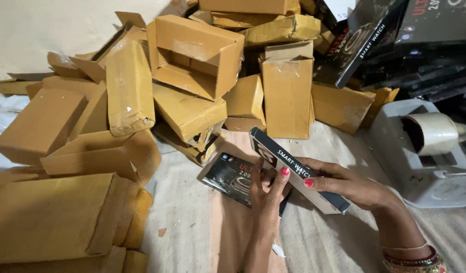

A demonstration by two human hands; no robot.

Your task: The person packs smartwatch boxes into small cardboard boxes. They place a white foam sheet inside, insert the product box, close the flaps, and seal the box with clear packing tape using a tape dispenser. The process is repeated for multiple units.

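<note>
Fingers [321,174] of right hand [351,187] closed around long black retail box [298,172], held tilted above cloth-covered floor [182,222], left hand [265,194] clasping its underside over flat black package [233,177], heap of brown cardboard cartons [192,60] behind, tape dispenser [425,151] at right edge.

Packing room: heaped cardboard boxes [192,55]

Brown cardboard boxes [187,65] lie heaped ahead of me; a tape dispenser [425,151] sits right, below stacked black boxes [420,45].
</note>
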